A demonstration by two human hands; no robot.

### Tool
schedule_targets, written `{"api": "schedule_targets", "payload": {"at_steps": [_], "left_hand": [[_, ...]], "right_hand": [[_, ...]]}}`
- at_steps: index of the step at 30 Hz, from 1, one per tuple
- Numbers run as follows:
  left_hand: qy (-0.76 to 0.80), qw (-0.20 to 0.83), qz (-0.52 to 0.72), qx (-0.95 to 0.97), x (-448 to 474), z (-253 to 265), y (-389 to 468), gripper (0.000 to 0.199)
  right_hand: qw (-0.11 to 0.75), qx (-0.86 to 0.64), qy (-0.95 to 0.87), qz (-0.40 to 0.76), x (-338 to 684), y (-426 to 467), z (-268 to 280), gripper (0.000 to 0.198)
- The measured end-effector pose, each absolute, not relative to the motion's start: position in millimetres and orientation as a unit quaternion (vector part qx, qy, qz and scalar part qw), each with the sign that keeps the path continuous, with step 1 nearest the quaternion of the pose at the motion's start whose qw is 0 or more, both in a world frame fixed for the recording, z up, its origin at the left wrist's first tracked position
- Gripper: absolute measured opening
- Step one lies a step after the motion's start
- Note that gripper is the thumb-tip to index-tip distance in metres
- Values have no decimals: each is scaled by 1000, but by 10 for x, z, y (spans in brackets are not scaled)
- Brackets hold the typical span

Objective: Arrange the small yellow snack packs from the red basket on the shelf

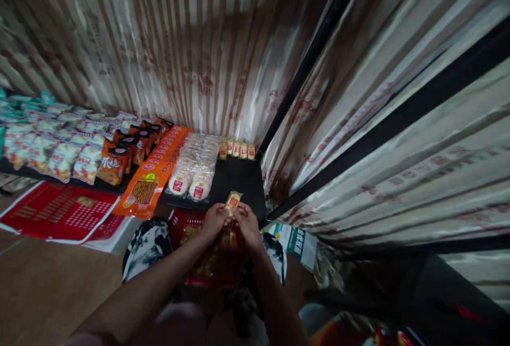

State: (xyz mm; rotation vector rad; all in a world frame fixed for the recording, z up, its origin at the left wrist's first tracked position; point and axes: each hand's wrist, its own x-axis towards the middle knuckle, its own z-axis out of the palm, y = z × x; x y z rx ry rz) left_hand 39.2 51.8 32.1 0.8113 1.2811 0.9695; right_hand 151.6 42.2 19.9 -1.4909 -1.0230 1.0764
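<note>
Between my two hands is a small yellow snack packet (233, 201) with a red and orange label, held up over the front edge of the black shelf (223, 178). My left hand (215, 219) pinches its left side, and my right hand (246, 222) pinches its right side. Below them a red plastic basket (215, 282) rests between my knees, with yellowish packets in it, dim and partly hidden by my arms. Similar small yellow packets (237, 149) stand in a row at the shelf's back right corner.
Left of the row lie clear-wrapped round white crackers (199, 187), orange snack packs (149, 176), orange-black bags (113, 162) and white bags (59, 157). A black post (287, 96) rises at the shelf's corner before pleated sheeting. A red printed sheet (59, 210) hangs below.
</note>
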Motion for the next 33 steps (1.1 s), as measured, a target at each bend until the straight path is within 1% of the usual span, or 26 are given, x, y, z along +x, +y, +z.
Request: {"api": "schedule_targets", "payload": {"at_steps": [3, 5, 8, 10, 14, 17, 23, 26, 29, 31, 33], "left_hand": [[578, 600, 391, 391, 390, 270, 562, 14], [599, 565, 355, 442, 381, 269, 591, 17], [623, 477, 293, 547, 376, 369, 642, 20], [628, 422, 256, 601, 386, 484, 688, 21], [625, 366, 214, 656, 429, 681, 813, 23], [625, 371, 214, 653, 457, 730, 926, 22], [628, 394, 240, 627, 497, 685, 1180, 17], [631, 400, 262, 611, 528, 662, 1304, 25], [638, 404, 269, 598, 566, 665, 1408, 34], [642, 399, 275, 594, 589, 677, 1470, 35], [646, 387, 280, 595, 606, 687, 1534, 32]], "right_hand": [[442, -668, -526, 288, 1582, 453, 260, 59], [393, -660, -610, 195, 1636, 473, 329, 55], [334, -619, -699, 132, 1708, 518, 417, 41], [311, -596, -730, 123, 1737, 552, 447, 38], [277, -569, -764, 127, 1762, 599, 442, 46], [263, -577, -763, 126, 1779, 633, 419, 51], [258, -616, -734, 124, 1779, 789, 417, 42], [239, -659, -704, 113, 1734, 906, 420, 38], [233, -688, -679, 105, 1676, 1027, 397, 39], [243, -702, -660, 111, 1641, 1093, 367, 40], [253, -708, -649, 118, 1614, 1140, 331, 42]]}}
